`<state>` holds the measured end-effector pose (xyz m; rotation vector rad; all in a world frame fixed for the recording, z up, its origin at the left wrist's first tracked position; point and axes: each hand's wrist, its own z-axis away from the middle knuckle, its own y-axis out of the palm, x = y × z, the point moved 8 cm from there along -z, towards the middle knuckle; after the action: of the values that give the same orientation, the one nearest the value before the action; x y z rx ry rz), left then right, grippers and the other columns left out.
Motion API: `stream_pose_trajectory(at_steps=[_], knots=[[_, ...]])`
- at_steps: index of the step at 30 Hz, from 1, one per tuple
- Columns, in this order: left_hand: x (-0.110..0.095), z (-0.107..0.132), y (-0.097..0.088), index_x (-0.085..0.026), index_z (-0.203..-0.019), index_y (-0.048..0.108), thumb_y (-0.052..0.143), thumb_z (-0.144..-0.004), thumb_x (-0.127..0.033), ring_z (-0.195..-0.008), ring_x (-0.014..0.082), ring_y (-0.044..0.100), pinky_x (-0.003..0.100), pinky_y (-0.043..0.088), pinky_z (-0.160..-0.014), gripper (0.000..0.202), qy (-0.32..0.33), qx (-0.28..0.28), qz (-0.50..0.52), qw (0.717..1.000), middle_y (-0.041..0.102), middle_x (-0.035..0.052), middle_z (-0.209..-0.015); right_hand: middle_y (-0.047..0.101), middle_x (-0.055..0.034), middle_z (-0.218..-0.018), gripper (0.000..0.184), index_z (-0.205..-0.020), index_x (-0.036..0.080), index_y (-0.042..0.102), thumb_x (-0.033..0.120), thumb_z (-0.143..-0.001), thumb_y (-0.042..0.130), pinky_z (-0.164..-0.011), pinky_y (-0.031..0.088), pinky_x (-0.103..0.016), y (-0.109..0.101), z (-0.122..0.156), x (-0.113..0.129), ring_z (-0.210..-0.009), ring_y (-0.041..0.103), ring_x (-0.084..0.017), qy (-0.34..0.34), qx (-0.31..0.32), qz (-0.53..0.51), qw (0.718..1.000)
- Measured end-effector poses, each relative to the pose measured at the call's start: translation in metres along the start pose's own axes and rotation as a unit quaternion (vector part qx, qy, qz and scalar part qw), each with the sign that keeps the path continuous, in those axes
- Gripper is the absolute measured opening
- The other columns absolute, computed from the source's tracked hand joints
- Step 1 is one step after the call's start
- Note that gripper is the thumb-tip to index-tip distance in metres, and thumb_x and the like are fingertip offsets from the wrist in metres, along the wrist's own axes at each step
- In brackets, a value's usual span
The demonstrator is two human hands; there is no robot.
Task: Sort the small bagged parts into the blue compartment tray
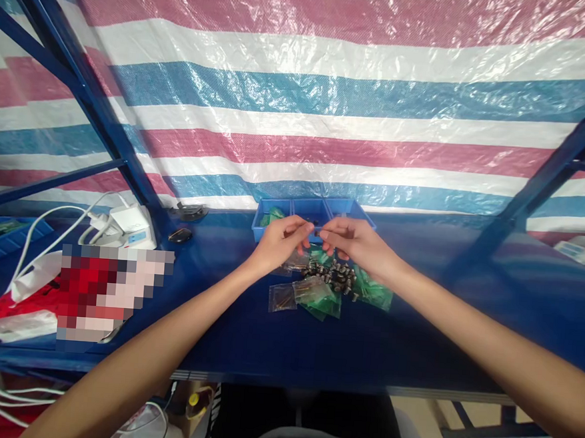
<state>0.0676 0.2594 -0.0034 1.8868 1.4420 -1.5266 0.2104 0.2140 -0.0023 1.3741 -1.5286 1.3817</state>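
Observation:
My left hand (281, 240) and my right hand (355, 242) face each other just in front of a blue divided tray (258, 224). Thumb and fingers of both hands are pinched together. A tiny dark piece shows at the right fingertips; its kind is too small to tell. Whatever the left fingers hold is hidden. Below the hands lies a pile of small dark, shiny metal-looking parts (339, 276). Small clear bags (283, 298) with thin brownish pieces lie to its left and front. Green-tinted plastic bags (375, 293) lie on its right.
The blue table (363, 357) has a striped plastic sheet (331, 95) behind it and blue frame posts at both sides. To the left are a white power strip (134, 228) with cables, a black object (180, 235), a red package (10, 313) and another blue tray (10, 239).

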Motion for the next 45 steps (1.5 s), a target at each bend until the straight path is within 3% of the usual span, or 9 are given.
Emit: stream_pose_trajectory(at_steps=[7, 11, 14, 20, 25, 29, 32, 35, 45], knots=[[0.001, 0.001, -0.006, -0.017, -0.098, 0.065, 0.059, -0.096, -0.032, -0.058, 0.0127, 0.062, 0.025, 0.049, -0.060, 0.016, 0.015, -0.028, -0.075, 0.997, 0.066, -0.0007, -0.070, 0.071, -0.0072, -0.078, 0.019, -0.091, 0.017, 0.061, 0.031, -0.085, 0.072, -0.060, 0.048, -0.031, -0.033, -0.038, 0.007, -0.069, 0.067, -0.018, -0.049, -0.147, 0.033, 0.987], [-0.003, 0.003, 0.002, -0.019, -0.097, 0.067, 0.057, -0.096, -0.027, -0.064, 0.0119, 0.060, 0.025, 0.047, -0.064, 0.013, 0.069, 0.004, -0.179, 0.981, 0.066, -0.0013, -0.074, 0.072, -0.0095, -0.086, 0.022, -0.100, 0.016, 0.059, 0.022, -0.082, 0.070, -0.062, 0.049, -0.033, -0.040, -0.066, -0.010, -0.072, 0.068, -0.020, -0.016, -0.154, 0.067, 0.986], [-0.003, 0.004, 0.008, -0.018, -0.101, 0.070, 0.061, -0.095, -0.028, -0.074, 0.0141, 0.063, 0.027, 0.049, -0.068, 0.015, 0.077, 0.049, -0.212, 0.973, 0.071, 0.0034, -0.091, 0.070, -0.0078, -0.087, 0.025, -0.108, 0.017, 0.058, 0.023, -0.086, 0.066, -0.065, 0.049, -0.035, -0.042, -0.059, -0.006, -0.073, 0.066, -0.021, -0.040, -0.160, 0.138, 0.977], [-0.003, 0.009, 0.018, -0.019, -0.115, 0.072, 0.064, -0.094, -0.034, -0.073, 0.0159, 0.065, 0.031, 0.051, -0.069, 0.027, 0.076, 0.139, -0.305, 0.939, 0.068, 0.0083, -0.107, 0.068, -0.0042, -0.081, 0.015, -0.105, 0.020, 0.062, 0.030, -0.097, 0.054, -0.066, 0.046, -0.035, -0.027, -0.011, 0.005, -0.068, 0.063, -0.019, -0.128, -0.078, 0.241, 0.959], [0.003, 0.010, 0.021, -0.017, -0.119, 0.072, 0.062, -0.096, -0.039, -0.082, 0.0193, 0.067, 0.031, 0.051, -0.069, 0.033, 0.058, 0.154, -0.328, 0.930, 0.067, 0.0089, -0.108, 0.070, -0.0078, -0.091, 0.017, -0.096, 0.019, 0.069, 0.021, -0.097, 0.052, -0.072, 0.044, -0.036, 0.002, -0.001, -0.009, -0.082, 0.063, -0.023, -0.158, 0.010, 0.383, 0.910], [0.006, 0.010, 0.024, -0.020, -0.112, 0.074, 0.053, -0.101, -0.040, -0.087, 0.0219, 0.067, 0.034, 0.051, -0.075, 0.032, 0.079, 0.161, -0.345, 0.921, 0.069, 0.0085, -0.101, 0.070, -0.0112, -0.102, 0.017, -0.106, 0.020, 0.070, 0.021, -0.098, 0.054, -0.074, 0.046, -0.037, 0.010, 0.000, -0.018, -0.098, 0.064, -0.028, -0.141, 0.018, 0.433, 0.890], [0.008, 0.011, 0.024, -0.019, -0.114, 0.072, 0.045, -0.102, -0.026, -0.090, 0.0231, 0.066, 0.036, 0.051, -0.080, 0.031, 0.091, 0.160, -0.345, 0.920, 0.070, 0.0091, -0.100, 0.069, -0.0126, -0.105, 0.018, -0.109, 0.020, 0.069, 0.022, -0.099, 0.054, -0.070, 0.045, -0.036, 0.008, 0.001, -0.023, -0.098, 0.064, -0.030, -0.114, 0.018, 0.454, 0.884], [0.009, 0.012, 0.021, -0.018, -0.121, 0.068, 0.047, -0.094, -0.014, -0.087, 0.0222, 0.065, 0.034, 0.050, -0.076, 0.035, 0.086, 0.165, -0.337, 0.923, 0.069, 0.0094, -0.100, 0.069, -0.0128, -0.104, 0.018, -0.111, 0.019, 0.067, 0.023, -0.099, 0.054, -0.067, 0.045, -0.036, 0.006, 0.000, -0.027, -0.095, 0.064, -0.029, -0.098, 0.027, 0.466, 0.879], [0.008, 0.013, 0.019, -0.021, -0.125, 0.063, 0.052, -0.092, -0.011, -0.091, 0.0212, 0.063, 0.031, 0.049, -0.073, 0.036, 0.054, 0.184, -0.354, 0.915, 0.063, 0.0088, -0.109, 0.068, -0.0129, -0.110, 0.022, -0.116, 0.017, 0.066, 0.025, -0.100, 0.053, -0.074, 0.050, -0.037, 0.009, -0.001, -0.030, -0.099, 0.065, -0.028, -0.083, 0.044, 0.472, 0.877]])
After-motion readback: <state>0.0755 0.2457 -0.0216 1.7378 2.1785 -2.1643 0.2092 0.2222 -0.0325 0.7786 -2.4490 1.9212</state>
